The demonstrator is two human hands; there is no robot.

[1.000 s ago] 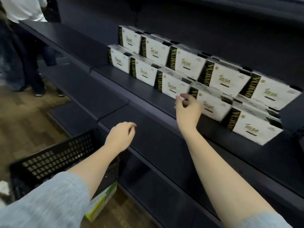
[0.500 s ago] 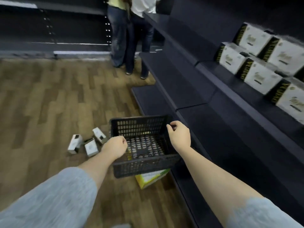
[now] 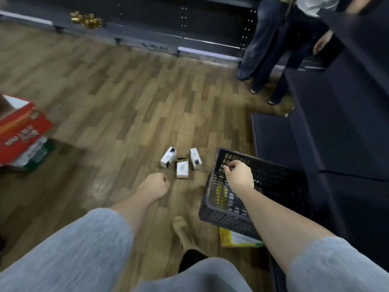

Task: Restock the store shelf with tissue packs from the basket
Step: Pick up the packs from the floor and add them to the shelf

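We note the left hand (image 3: pixel 154 185) curled into a fist, holding nothing, near three small white cardboard tissue packs (image 3: pixel 182 162) lying on the wooden floor (image 3: pixel 105 91). Right hand (image 3: pixel 239 174) grips the rim of the black perforated plastic basket (image 3: pixel 261 199), beside the dark store shelf (image 3: pixel 336 133).

red carton (image 3: pixel 20 133), gold bows (image 3: pixel 86 19), bystanders' legs (image 3: pixel 265 49)

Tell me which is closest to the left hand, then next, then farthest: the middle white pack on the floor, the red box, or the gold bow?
From the left hand, in the head view:
1. Middle pack, on the floor just ahead and to its right.
2. Red box, far off to its left.
3. Gold bow, at the far shelf's base across the floor.
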